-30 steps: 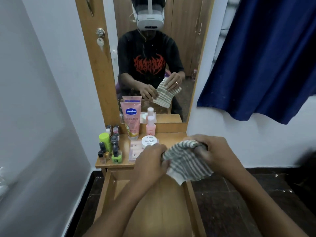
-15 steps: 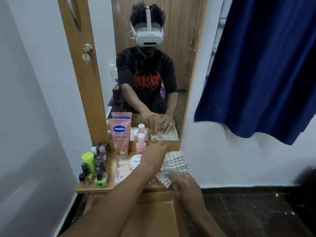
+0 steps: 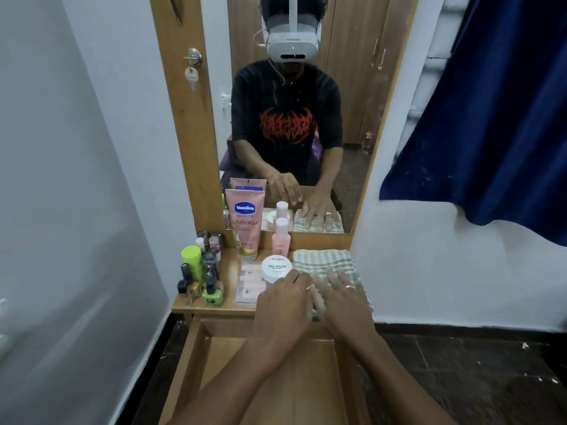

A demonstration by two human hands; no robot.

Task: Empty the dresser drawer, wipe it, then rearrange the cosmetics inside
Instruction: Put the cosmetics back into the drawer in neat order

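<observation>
Right hand (image 3: 343, 297) flat, fingers spread, pressed on striped cloth (image 3: 322, 261) at dresser top's three o'clock; left hand (image 3: 283, 302) loosely curled, gripping nothing, beside nail polish remover tub (image 3: 276, 268); drawer (image 3: 196, 348) open, bare.

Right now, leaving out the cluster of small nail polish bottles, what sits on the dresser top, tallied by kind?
Vaseline tube: 1
Pink bottle: 1
White Nail Polish tub: 1
Lime-green container: 1
Flat pink packet: 1
Striped cloth: 1
Total: 6
</observation>
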